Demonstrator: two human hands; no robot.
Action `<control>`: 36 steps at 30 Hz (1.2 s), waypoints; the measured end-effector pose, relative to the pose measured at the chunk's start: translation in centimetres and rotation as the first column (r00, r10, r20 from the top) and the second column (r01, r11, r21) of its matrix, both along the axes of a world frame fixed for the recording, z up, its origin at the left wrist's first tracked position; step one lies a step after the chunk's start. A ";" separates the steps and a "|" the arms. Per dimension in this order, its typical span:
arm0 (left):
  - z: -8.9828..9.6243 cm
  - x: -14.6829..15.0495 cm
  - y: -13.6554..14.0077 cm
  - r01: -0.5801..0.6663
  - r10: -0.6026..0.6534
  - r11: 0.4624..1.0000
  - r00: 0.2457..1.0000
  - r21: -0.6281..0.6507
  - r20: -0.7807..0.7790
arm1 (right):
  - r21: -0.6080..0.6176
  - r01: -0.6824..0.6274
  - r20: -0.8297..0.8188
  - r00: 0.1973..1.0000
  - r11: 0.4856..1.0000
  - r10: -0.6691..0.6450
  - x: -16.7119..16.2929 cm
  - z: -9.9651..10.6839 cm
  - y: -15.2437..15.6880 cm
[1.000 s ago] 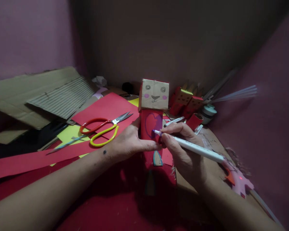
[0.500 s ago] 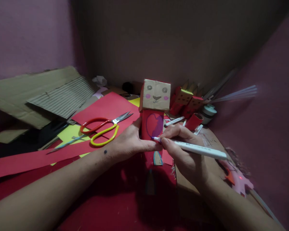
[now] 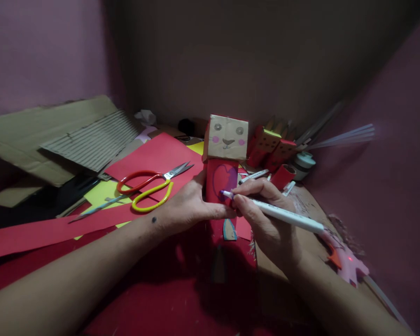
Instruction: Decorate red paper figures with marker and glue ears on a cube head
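Note:
A cardboard figure (image 3: 227, 140) with a drawn animal face and a red paper body stands upright in front of me. My left hand (image 3: 192, 203) grips its body low down, the thumb lying across the front. Between the fingers and thumb of my right hand (image 3: 266, 214) is a white marker (image 3: 287, 215) with a purple tip. That tip touches the red body inside a purple heart-like outline (image 3: 224, 179), whose right part is coloured in. Below my left thumb a small cardboard piece with a blue edge (image 3: 230, 229) shows at the figure's base.
Scissors (image 3: 154, 186) with red and yellow handles lie on red paper (image 3: 157, 156) at left. Cardboard sheets (image 3: 56, 135) lean behind them. At right are a red paper tube (image 3: 283, 176), a pale-lidded jar (image 3: 304, 163) and a pink glue gun (image 3: 348, 261).
The marker's tip has moved slightly up and left, from the bottom of the outline to inside it. My left hand and the figure are nearly still.

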State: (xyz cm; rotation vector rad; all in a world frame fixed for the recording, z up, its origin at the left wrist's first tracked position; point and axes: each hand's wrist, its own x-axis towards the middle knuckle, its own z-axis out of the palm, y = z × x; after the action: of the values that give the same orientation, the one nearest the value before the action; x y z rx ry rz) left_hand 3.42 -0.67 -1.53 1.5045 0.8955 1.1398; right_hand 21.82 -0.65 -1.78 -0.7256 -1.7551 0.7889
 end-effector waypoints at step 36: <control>0.0 -0.1 0.1 -0.004 0.005 1.000 0.999 0.011 -0.043 | -0.034 -0.011 0.042 0.999 0.999 0.012 0.1 0.5 -0.2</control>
State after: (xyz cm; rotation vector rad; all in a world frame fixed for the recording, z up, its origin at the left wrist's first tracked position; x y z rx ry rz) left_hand 3.31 -0.57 -1.56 1.5412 0.9234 1.1209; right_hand 21.90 -0.81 -1.30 -0.7604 -1.7885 0.8181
